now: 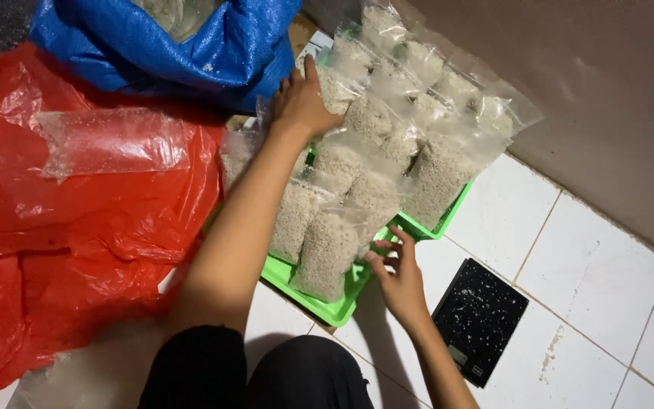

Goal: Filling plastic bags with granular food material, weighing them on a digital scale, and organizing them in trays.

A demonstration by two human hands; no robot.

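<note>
Resting flat, fingers spread, left hand [302, 102] pressed on clear granule-filled bags [387, 144] stacked on green tray [332, 307]. Right hand [397, 279], at 5 o'clock from the bags, pinched tray's near edge. Black scale [478, 318] lay at 3 o'clock; red plastic sheet [77, 250] at 9.

Setting is a home floor used as an informal packing spot. Evidence: white floor tiles [592, 257] meeting a plain painted wall [607, 98], a small black scale [478, 318], a green tray [327, 307] of filled clear bags [376, 151], bulk sacks.
</note>
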